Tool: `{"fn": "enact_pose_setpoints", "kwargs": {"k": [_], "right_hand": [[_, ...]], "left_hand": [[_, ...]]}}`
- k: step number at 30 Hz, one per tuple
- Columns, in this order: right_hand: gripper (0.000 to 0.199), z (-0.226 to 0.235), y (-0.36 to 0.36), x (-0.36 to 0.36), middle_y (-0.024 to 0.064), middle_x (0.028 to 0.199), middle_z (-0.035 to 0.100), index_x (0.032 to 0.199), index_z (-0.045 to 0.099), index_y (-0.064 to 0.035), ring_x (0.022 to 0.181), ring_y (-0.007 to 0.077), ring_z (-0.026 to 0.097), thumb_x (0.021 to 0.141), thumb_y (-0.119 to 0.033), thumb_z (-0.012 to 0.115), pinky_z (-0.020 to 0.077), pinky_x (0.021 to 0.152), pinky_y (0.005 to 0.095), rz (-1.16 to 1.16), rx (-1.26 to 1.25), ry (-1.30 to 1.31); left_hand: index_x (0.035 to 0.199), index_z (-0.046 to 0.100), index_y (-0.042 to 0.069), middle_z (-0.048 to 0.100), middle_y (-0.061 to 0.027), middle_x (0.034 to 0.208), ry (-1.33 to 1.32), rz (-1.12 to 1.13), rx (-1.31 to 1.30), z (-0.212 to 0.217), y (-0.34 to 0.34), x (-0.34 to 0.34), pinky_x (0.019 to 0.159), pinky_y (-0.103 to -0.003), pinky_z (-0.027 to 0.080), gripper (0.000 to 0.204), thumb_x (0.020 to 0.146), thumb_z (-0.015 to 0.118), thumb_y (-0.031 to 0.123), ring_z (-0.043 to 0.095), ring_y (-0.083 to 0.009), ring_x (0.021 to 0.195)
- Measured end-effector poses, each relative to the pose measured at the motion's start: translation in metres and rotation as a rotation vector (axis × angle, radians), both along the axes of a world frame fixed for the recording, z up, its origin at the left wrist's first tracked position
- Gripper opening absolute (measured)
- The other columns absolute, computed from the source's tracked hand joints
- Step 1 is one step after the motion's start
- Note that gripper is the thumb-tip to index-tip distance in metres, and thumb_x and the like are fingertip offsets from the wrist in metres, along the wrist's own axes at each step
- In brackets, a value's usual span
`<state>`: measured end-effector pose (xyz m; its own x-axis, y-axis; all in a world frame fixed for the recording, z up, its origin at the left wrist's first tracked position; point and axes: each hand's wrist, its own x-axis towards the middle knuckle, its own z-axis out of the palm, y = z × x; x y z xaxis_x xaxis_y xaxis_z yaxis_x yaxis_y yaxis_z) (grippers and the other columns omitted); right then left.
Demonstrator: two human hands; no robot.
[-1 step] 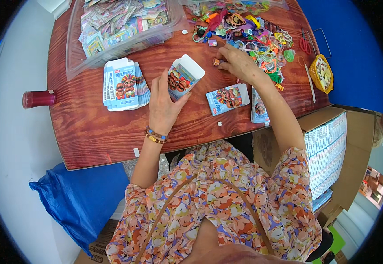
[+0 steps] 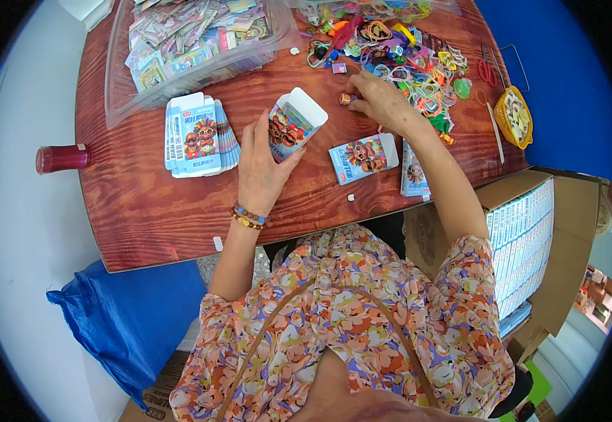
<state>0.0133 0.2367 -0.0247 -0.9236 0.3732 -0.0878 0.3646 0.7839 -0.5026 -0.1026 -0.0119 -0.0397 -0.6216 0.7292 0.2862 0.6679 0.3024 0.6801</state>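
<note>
My left hand (image 2: 262, 158) grips a light-blue cardboard box (image 2: 295, 125) with cartoon figures on its front. The box's white end flap stands open at the top, away from me. To the right, my right hand (image 2: 382, 100) is closed at its fingertips on a small orange-brown trinket (image 2: 347, 99), partly hidden by the fingers. Just beyond it lies a little purple square piece (image 2: 339, 68). A second blue box (image 2: 364, 159) lies between my arms, and another box (image 2: 414, 172) is partly covered by my right forearm. A fanned stack of flat boxes (image 2: 202, 137) rests left of my left hand.
A clear plastic bin (image 2: 119, 84) full of cards stands far left. Colourful small toys and bands (image 2: 418, 77) are heaped beyond my right hand. Red scissors (image 2: 487, 72) and a yellow basket (image 2: 508, 130) lie at right. A carton (image 2: 573, 239) holds packed boxes; a red jar (image 2: 61, 159) sits at the left edge.
</note>
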Motion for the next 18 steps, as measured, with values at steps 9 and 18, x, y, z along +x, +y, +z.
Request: {"fn": "enact_pose_setpoints", "kwargs": {"k": [9,18], "right_hand": [[0.021,-0.015,-0.003,0.005,0.0170,0.101,0.060,0.094,0.058,-0.0004,0.096,0.0336,0.061,0.081,-0.008,0.073,0.0488,0.083,0.0416,-0.043,-0.087,0.089],[0.026,-0.024,-0.012,0.011,0.0186,0.102,0.060,0.100,0.055,-0.0009,0.098,0.0379,0.061,0.083,-0.009,0.072,0.0483,0.082,0.0460,-0.174,0.043,0.066]], "left_hand": [[0.141,0.043,0.000,0.052,-0.0205,0.123,-0.021,-0.059,-0.019,-0.001,0.001,0.004,0.094,-0.043,0.050,0.082,0.072,0.084,0.017,0.055,-0.0370,0.113],[0.142,0.042,0.000,0.052,-0.0188,0.124,-0.014,-0.102,0.080,0.005,0.000,0.004,0.093,-0.041,0.050,0.087,0.071,0.087,0.022,0.056,-0.0341,0.113]]}}
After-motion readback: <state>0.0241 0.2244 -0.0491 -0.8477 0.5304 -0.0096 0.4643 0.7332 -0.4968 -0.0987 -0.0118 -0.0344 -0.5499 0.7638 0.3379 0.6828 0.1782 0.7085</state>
